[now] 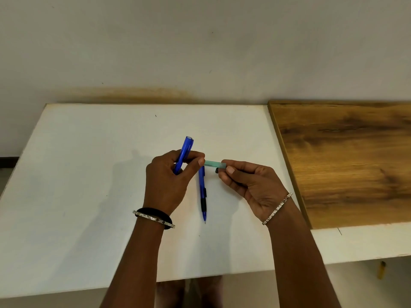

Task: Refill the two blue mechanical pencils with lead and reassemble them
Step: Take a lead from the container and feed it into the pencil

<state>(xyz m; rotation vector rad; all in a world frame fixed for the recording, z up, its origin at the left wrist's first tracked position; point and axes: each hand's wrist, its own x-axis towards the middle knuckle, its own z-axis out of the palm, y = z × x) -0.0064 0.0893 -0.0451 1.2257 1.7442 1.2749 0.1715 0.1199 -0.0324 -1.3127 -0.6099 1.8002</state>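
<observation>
My left hand point(169, 176) grips one blue mechanical pencil point(185, 150) upright, its open top end pointing away from me. The thumb and forefinger of that hand also pinch the left end of a small translucent green lead case point(214, 164). My right hand point(244, 181) holds the right end of the same case between thumb and forefinger. A small dark piece point(216, 170) shows just under that thumb. The second blue pencil point(202, 194), with a black grip, lies on the white table point(89, 196) between my hands, tip toward me.
A wood-grain board point(344, 163) lies on the right part of the table, close to my right wrist. The table's front edge runs just below my forearms. A wall stands right behind the table. A small yellow object point(381, 270) sits on the floor at the lower right.
</observation>
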